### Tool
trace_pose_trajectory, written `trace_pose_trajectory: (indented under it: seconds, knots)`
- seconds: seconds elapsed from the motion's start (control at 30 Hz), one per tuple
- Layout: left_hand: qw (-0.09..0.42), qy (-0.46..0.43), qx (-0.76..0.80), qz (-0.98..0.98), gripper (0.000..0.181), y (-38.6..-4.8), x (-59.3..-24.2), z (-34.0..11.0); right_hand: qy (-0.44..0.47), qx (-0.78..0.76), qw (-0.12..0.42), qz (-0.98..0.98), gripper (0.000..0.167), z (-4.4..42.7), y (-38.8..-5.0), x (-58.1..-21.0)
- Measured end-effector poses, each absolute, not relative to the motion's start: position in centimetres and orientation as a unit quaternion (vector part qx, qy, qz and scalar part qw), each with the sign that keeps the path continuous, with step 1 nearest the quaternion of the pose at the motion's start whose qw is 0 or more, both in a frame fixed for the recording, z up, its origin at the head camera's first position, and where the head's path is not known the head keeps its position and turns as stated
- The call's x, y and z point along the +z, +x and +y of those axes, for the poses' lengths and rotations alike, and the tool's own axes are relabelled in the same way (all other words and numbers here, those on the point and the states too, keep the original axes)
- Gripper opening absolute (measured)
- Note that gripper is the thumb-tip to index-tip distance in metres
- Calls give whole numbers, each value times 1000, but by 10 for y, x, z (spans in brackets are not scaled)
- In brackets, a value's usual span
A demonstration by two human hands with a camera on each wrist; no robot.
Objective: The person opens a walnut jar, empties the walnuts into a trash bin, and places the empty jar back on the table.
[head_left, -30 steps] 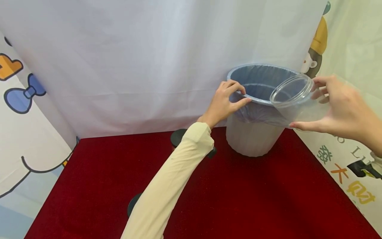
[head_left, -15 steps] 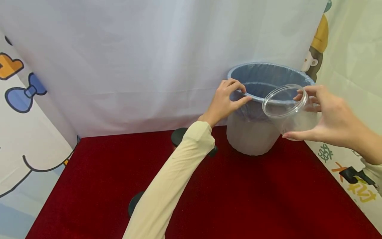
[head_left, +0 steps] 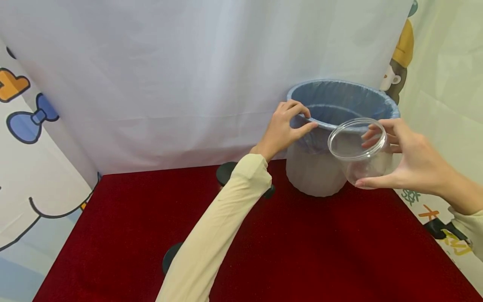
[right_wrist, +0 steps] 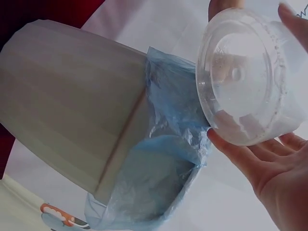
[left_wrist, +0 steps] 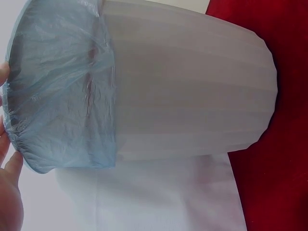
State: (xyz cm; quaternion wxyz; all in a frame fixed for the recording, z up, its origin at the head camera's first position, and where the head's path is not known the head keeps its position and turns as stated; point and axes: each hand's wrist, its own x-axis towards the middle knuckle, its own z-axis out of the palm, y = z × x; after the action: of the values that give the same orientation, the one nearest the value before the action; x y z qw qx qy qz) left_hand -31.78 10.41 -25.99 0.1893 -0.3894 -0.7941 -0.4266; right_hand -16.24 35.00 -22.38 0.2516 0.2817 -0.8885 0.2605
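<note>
A white bin [head_left: 315, 172] with a blue plastic liner [head_left: 339, 90] folded over its rim stands at the back right of the red surface. The left hand [head_left: 281, 128] holds the near left part of the rim between thumb and fingers; its fingertips also show on the liner [left_wrist: 62, 96] in the left wrist view. In front of the bin's right side, the right hand [head_left: 419, 161] grips a clear round tub [head_left: 367, 159], thumb below and fingers behind. The tub is tilted, its open top facing up and left. Its base [right_wrist: 236, 72] shows in the right wrist view, and nothing is visible inside.
Two dark round-topped objects stand on the red cloth [head_left: 320, 251]: one [head_left: 225, 172] behind the left forearm, another [head_left: 171, 256] partly hidden by the sleeve. A small dark object [head_left: 269, 192] lies beside the left cuff. White curtains [head_left: 170, 84] hang behind; printed ones flank the sides.
The right hand has moved down and slightly left with the clear tub, away from the bin's opening, uncovering the rim's right side. The left hand has stayed on the rim.
</note>
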Motion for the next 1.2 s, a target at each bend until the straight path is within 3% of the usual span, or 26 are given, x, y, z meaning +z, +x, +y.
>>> trace_pose_trajectory:
  seconds: [1.2]
  knots:
    - [210,-395,-429,-785,20,-319,-262,105,334,331,204,-858,110,338,-161,-251]
